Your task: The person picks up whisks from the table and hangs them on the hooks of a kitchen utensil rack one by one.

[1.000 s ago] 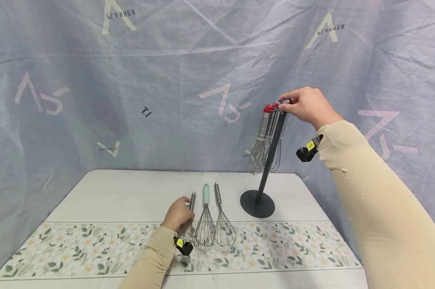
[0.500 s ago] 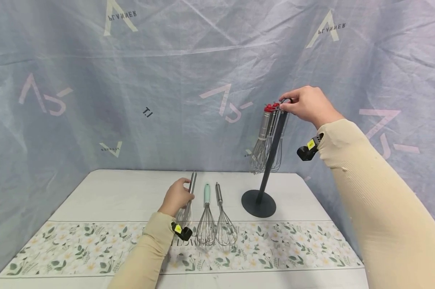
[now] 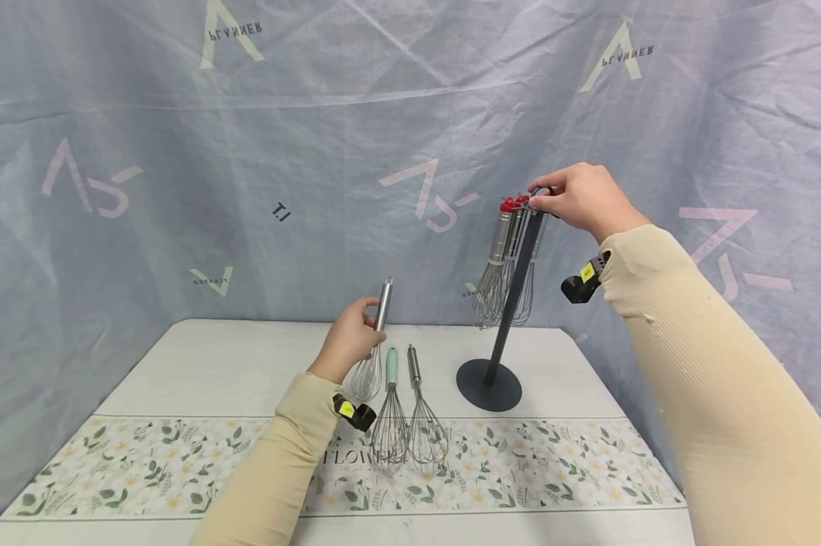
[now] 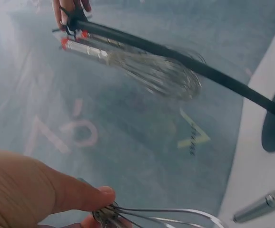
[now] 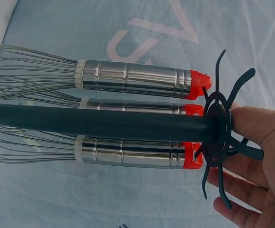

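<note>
Head view: L hand (image 3: 351, 339) pinches a steel whisk (image 3: 383, 307) between thumb & fingers, handle end up, wires down, slightly tilted; whether the wires touch the bench (image 3: 226, 364) cannot be told. Just R of it, two more whisks lie on the bench side by side: mint-handled whisk (image 3: 393, 368), then metal-handled whisk (image 3: 415, 368). R hand (image 3: 587, 199) grips the top of a dark hook stand (image 3: 513, 296), whose round base sits on the bench toward the R side. Hanging whisks bunch at the top of the stand, hard to count here.

R wrist view settles the count: 3 red-capped whisks (image 5: 142, 78), silver handles, all on one side of the stand, plus curved hooks (image 5: 244, 83) radiating from the top, fingers curled behind them. Head view hides most of these hooks.

L wrist view adds the grip detail: thumb (image 4: 87, 192) & fingers close at the neck, where wires meet handle; most of that handle is out of sight there, though head view shows its looped end.
</note>
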`<state>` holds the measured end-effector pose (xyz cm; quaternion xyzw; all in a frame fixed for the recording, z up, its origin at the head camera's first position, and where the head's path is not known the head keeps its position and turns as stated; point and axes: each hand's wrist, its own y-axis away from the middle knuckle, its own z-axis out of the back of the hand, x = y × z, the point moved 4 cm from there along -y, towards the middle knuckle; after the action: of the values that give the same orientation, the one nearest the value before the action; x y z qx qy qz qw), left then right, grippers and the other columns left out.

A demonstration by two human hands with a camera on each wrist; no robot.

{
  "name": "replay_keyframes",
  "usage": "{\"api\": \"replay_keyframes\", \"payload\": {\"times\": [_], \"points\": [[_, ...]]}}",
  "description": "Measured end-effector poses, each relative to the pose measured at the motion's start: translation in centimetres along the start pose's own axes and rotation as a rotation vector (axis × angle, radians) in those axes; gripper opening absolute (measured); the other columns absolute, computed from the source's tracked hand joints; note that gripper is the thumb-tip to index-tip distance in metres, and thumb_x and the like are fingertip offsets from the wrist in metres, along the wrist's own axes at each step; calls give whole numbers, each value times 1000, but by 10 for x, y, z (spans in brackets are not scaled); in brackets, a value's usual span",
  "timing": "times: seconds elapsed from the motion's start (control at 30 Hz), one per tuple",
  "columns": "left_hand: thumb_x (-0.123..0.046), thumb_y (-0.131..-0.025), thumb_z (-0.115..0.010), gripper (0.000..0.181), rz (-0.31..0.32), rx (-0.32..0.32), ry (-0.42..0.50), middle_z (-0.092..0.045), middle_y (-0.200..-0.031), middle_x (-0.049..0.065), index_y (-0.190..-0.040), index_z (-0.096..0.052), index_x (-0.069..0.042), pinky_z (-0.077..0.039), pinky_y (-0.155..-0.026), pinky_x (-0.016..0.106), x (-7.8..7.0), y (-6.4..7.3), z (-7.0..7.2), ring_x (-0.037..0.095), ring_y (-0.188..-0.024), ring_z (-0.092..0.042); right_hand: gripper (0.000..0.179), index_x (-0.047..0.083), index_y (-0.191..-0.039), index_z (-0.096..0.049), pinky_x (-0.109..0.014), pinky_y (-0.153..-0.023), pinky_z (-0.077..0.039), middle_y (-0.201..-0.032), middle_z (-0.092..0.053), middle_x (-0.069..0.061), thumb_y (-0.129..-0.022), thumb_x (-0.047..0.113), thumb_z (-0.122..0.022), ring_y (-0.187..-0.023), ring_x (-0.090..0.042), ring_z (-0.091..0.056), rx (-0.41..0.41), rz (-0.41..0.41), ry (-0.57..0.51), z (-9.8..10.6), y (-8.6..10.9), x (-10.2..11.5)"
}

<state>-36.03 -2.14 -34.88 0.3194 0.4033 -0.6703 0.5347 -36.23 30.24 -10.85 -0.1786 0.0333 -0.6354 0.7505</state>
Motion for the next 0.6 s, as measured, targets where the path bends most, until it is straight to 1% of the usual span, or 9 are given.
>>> {"api": "replay_keyframes", "payload": {"times": [0.17,0.33,0.5,0.6], "points": [[-1,-89,-74,67,-30,5,16,-62,-111,13,-149,-49,-15,-56,-57,31,-24,-1,0,25,-82,-65,44,18,-140,-63,-54,-89,-47,-132,-62,-23,-101,37,-60,-114,-36,-57,5,-10,-5,1,0,0],[-2,-89,-75,67,-64,12,4,-62,-112,11,-149,-49,-16,-56,-59,31,-47,-2,-4,23,-77,-64,44,18,-140,-63,-53,-87,-47,-132,-62,-22,-101,37,-60,-113,-35,-57,7,-16,-1,0,0,0],[-3,-88,-77,68,-106,3,-17,-64,-112,9,-148,-50,-18,-54,-64,32,-69,-2,-9,23,-80,-64,44,17,-140,-63,-53,-86,-47,-132,-61,-22,-102,37,-60,-112,-35,-57,4,-18,1,0,-1,0],[-4,-87,-78,67,-126,-10,-22,-64,-111,6,-146,-51,-21,-54,-66,33,-80,-1,-12,21,-82,-64,44,17,-141,-62,-52,-85,-47,-131,-61,-22,-102,38,-60,-111,-35,-56,4,-19,0,0,0,0]]}}
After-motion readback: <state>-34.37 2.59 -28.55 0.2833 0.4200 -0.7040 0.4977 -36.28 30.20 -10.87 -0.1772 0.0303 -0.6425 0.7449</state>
